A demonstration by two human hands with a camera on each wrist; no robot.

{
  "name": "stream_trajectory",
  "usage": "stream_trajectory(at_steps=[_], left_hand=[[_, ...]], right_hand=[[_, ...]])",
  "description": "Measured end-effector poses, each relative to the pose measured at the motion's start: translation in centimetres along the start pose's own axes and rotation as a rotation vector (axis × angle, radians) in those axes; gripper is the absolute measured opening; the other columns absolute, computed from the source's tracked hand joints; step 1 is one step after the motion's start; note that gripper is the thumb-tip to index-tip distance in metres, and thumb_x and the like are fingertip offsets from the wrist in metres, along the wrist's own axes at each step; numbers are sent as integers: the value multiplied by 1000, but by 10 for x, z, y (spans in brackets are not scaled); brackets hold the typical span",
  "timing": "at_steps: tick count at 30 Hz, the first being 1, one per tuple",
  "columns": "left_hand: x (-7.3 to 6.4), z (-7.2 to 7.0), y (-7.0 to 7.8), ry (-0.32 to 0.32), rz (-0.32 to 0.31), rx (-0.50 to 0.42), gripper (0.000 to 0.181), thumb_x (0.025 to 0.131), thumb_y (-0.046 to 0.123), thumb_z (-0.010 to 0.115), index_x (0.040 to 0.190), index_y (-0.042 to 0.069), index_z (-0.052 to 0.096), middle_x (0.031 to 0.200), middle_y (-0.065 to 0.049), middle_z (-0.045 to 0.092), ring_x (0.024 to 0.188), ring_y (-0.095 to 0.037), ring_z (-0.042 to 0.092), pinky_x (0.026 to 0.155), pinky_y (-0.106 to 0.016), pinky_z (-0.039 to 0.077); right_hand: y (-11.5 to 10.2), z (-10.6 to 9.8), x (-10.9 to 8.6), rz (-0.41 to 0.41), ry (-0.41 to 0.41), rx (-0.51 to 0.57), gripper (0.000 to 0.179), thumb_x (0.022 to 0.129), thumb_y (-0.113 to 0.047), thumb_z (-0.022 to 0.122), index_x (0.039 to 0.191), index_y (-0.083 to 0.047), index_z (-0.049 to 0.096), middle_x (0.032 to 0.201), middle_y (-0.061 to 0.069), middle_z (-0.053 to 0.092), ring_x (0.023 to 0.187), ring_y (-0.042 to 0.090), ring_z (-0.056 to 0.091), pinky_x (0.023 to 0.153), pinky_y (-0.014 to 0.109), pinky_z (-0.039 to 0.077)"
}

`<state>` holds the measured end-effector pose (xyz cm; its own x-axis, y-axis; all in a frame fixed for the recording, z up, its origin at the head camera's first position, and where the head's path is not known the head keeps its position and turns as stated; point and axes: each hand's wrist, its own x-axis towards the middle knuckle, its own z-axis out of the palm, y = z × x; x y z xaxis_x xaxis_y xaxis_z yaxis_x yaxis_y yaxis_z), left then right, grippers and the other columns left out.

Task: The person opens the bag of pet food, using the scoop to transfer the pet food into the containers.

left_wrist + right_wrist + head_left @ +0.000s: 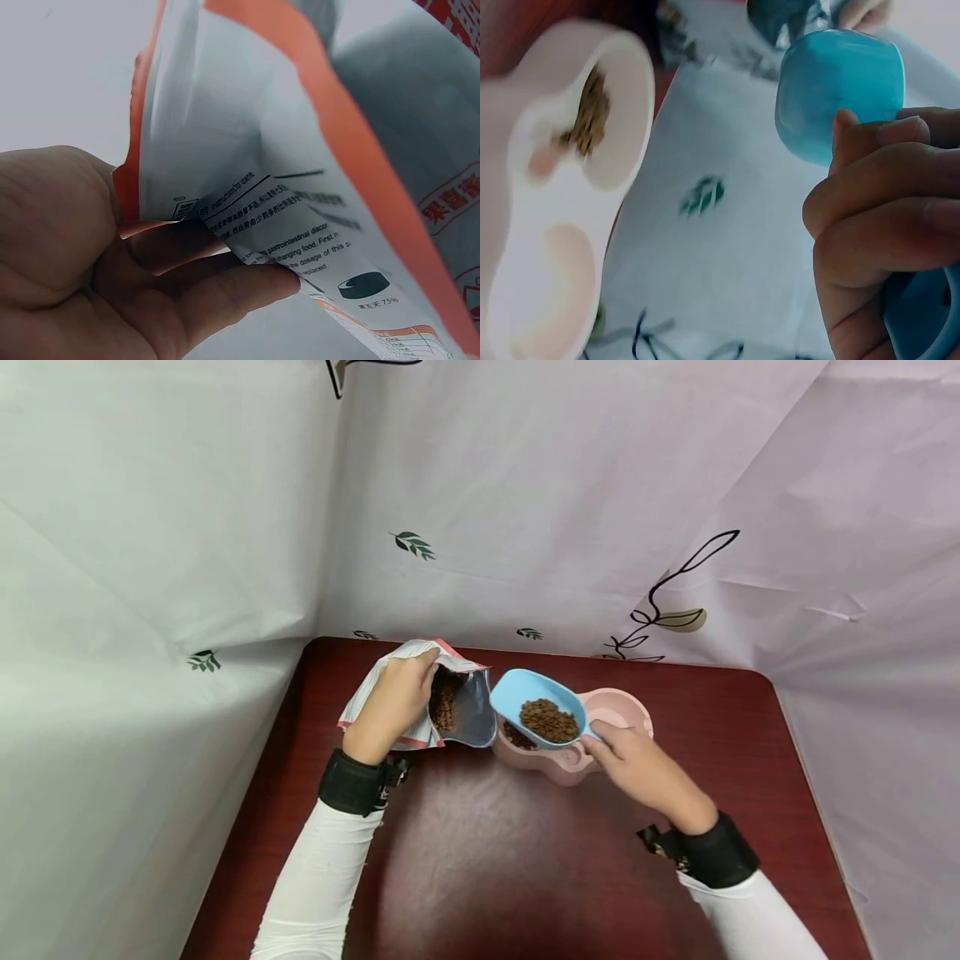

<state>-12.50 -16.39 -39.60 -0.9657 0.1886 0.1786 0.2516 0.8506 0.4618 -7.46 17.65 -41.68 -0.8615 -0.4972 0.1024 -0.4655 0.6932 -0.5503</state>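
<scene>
My left hand [390, 706] grips the edge of a white and orange printed food bag [225, 127], its mouth facing right. Brown kibble [444, 703] shows inside against the silver lining. In my right hand [645, 768] is the handle of a light-blue scoop [517, 690], which carries a heap of kibble [549, 721]. The scoop hangs over a pink double pet bowl [542, 762], just right of the bag's mouth. Some kibble [592, 112] lies in the bowl's left compartment; the right one [611, 706] is partly covered by scoop and hand in the head view.
A dark red table [480, 860] carries the bag and bowl near its back edge. Pale cloth [525, 510] with leaf prints hangs behind the table and along both sides. Each wrist wears a black band [352, 782] with a small camera.
</scene>
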Motion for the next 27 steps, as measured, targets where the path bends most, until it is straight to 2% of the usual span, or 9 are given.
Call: stream_trajectory(at_steps=[4, 11, 16, 22, 27], left_hand=[[1, 1, 0, -11, -2, 1, 35, 100, 14, 52, 132, 1, 60, 124, -25, 65, 105, -39, 63, 79, -54, 54], [1, 0, 0, -19, -17, -11, 35, 101, 14, 51, 133, 2, 59, 125, -25, 64, 104, -38, 64, 76, -53, 54], [1, 0, 0, -21, -20, -10, 35, 101, 15, 51, 134, 3, 59, 126, -25, 64, 107, -37, 63, 78, -53, 54], [0, 1, 0, -23, -19, -10, 35, 100, 13, 52, 134, 2, 59, 125, -25, 64, 103, -38, 64, 73, -52, 54], [0, 0, 0, -20, -19, -11, 35, 100, 12, 52, 133, 2, 60, 124, -25, 65, 104, -38, 64, 76, -53, 54]], right_hand=[[18, -23, -15, 30, -6, -41, 21, 103, -24, 49, 85, -17, 58, 64, -8, 46, 56, 8, 44, 56, 30, 39], [44, -49, -32, 124, -98, -68, 25, 105, -31, 43, 96, -15, 61, 63, -4, 37, 57, 11, 38, 56, 33, 35], [64, -54, -38, 176, -148, -93, 27, 105, -32, 42, 92, -14, 58, 65, -3, 37, 59, 13, 38, 57, 35, 34], [83, -53, -39, 219, -197, -135, 26, 104, -27, 47, 87, -12, 59, 64, -2, 39, 59, 14, 40, 57, 34, 35], [93, -57, -41, 245, -238, -159, 24, 103, -24, 48, 92, -10, 64, 69, -1, 54, 68, 17, 49, 61, 38, 40]])
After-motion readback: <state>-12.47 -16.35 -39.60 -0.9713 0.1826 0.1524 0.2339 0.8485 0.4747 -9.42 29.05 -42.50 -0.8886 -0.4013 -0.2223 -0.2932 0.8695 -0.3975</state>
